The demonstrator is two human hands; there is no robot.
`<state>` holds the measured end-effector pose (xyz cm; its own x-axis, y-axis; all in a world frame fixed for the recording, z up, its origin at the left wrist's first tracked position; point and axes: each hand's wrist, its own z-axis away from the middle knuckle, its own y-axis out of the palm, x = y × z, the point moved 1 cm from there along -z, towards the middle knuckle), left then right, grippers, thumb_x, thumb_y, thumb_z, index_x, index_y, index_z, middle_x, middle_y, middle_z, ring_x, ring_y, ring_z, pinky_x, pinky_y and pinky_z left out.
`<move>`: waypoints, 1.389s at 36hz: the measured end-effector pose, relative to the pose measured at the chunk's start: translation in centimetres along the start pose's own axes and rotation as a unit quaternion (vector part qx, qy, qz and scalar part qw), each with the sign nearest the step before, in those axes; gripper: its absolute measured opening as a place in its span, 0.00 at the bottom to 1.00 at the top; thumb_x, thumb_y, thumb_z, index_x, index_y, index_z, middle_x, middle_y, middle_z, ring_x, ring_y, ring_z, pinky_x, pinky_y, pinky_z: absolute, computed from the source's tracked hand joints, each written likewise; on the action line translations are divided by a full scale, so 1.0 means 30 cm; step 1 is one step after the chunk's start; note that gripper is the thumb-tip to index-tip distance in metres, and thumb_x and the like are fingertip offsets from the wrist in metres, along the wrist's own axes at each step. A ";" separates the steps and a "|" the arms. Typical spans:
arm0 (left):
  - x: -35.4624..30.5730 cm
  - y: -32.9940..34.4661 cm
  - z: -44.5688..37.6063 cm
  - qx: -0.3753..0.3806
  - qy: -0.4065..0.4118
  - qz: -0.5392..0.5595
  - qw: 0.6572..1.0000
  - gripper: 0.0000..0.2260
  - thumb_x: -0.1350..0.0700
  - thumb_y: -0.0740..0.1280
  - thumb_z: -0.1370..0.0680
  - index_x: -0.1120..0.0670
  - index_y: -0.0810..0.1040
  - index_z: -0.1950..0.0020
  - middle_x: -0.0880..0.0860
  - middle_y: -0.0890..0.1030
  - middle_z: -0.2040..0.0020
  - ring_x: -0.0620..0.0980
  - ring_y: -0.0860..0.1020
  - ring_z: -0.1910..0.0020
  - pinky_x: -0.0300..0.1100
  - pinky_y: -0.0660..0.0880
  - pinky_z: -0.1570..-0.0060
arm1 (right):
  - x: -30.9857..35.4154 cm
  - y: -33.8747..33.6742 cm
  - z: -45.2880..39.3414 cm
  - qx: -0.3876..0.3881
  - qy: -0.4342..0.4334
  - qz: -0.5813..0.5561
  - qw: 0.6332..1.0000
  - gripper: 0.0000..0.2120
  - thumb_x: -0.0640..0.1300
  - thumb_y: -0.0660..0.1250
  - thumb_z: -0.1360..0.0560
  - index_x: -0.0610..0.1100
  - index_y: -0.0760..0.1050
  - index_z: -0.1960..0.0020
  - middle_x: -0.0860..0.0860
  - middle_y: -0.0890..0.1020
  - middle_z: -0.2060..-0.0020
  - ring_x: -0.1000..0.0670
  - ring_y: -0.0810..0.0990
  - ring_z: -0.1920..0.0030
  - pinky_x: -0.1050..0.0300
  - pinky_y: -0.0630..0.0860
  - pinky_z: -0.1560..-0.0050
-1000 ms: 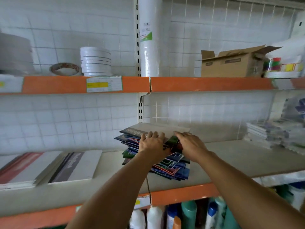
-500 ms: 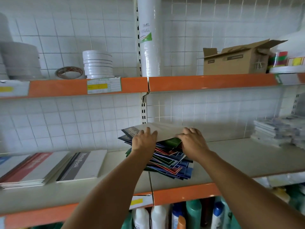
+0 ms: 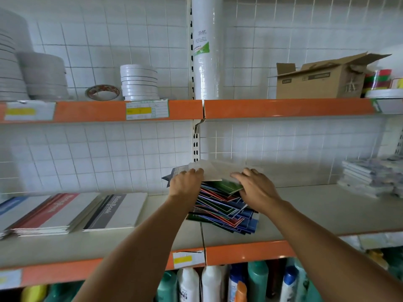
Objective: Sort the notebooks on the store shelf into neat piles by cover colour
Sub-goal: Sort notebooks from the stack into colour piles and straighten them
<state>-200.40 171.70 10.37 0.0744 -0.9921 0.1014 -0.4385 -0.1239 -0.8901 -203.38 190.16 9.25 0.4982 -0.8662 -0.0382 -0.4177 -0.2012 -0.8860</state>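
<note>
The pale top notebook is pinched by the left hand and right hand, fingers curled, above the mixed pile; next, a matching pile must be judged.

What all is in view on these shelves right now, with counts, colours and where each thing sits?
messy notebook pile: one, blue, green and red covers, middle shelf centre
pale notebook: one, lifted off that pile's top
NoteBook stacks: at least two, white with red or grey bands, middle shelf left
wrapped stacks: several, pale, middle shelf right
white tape rolls: one stack, upper shelf; greyer stacks further left
brown tape roll: one, beside them
white wrapped roll: one, upright
cardboard box: one, open, upper right
bottles: several, white, green, blue, bottom shelf
left hand: grips the pale notebook
right hand: grips it too
</note>
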 end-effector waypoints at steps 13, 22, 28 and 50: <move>0.098 -0.018 0.157 -0.013 -0.021 0.013 1.000 0.22 0.63 0.58 0.21 0.50 0.61 0.27 0.50 0.71 0.33 0.53 0.73 0.37 0.47 0.75 0.43 | 0.017 -0.043 0.066 0.029 -0.081 0.075 0.993 0.34 0.29 0.54 0.22 0.49 0.48 0.22 0.47 0.67 0.28 0.48 0.71 0.34 0.55 0.72 0.38; 0.249 -0.052 0.341 -0.005 -0.092 0.004 0.996 0.23 0.61 0.56 0.18 0.49 0.58 0.24 0.50 0.65 0.26 0.53 0.67 0.30 0.48 0.70 0.38 | 0.138 -0.073 0.061 0.001 -0.119 0.132 0.984 0.37 0.30 0.52 0.22 0.50 0.32 0.25 0.44 0.57 0.24 0.47 0.68 0.30 0.54 0.73 0.37; 0.396 -0.044 0.438 -0.010 -0.121 0.043 0.992 0.21 0.61 0.55 0.18 0.50 0.64 0.25 0.53 0.69 0.28 0.55 0.70 0.32 0.50 0.73 0.40 | 0.292 -0.094 0.051 0.000 -0.121 0.142 0.983 0.37 0.30 0.52 0.22 0.52 0.37 0.22 0.44 0.57 0.24 0.47 0.73 0.34 0.58 0.78 0.52; 0.928 0.097 0.578 0.027 -0.087 0.035 0.995 0.22 0.63 0.53 0.18 0.51 0.62 0.25 0.52 0.67 0.27 0.53 0.67 0.30 0.47 0.68 0.35 | 0.871 0.137 -0.039 0.062 -0.115 0.079 0.988 0.38 0.28 0.54 0.24 0.52 0.44 0.22 0.47 0.58 0.24 0.47 0.67 0.30 0.53 0.71 0.35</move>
<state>-184.07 144.11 2.91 0.2011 -0.9790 -0.0350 -0.3995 -0.0493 -0.9154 -192.96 166.16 5.16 0.5999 -0.7526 -0.2714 -0.4150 -0.0027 -0.9098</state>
